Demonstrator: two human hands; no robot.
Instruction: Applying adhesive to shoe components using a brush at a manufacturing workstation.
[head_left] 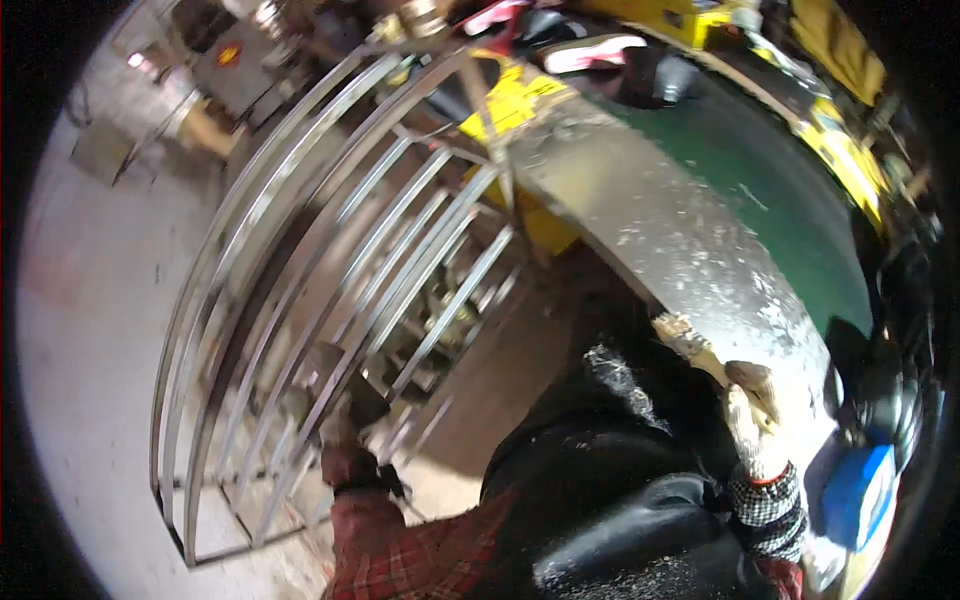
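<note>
My left hand (pixel 343 440), beyond a red plaid sleeve and a dark wrist band, reaches down beside a slatted metal rack (pixel 268 190). A dark, block-like thing (pixel 362 402) is right at its fingers, but blur hides whether they grip it. My right hand (pixel 757 415), in a pale work glove with a checked cuff, is closed by the edge of a worn metal-topped bench (pixel 640 200). From it a pale, brush-like tool (pixel 690 340) with a frayed tip points toward my dark, dusty apron (pixel 600 470).
Small metal-looking parts (pixel 450 310) sit inside the rack. Green matting (pixel 760 190) covers the bench's far side. A yellow sheet (pixel 510 100) lies at its far end, with shoe-like items (pixel 595 53) behind. A blue round object (pixel 860 497) stands at right.
</note>
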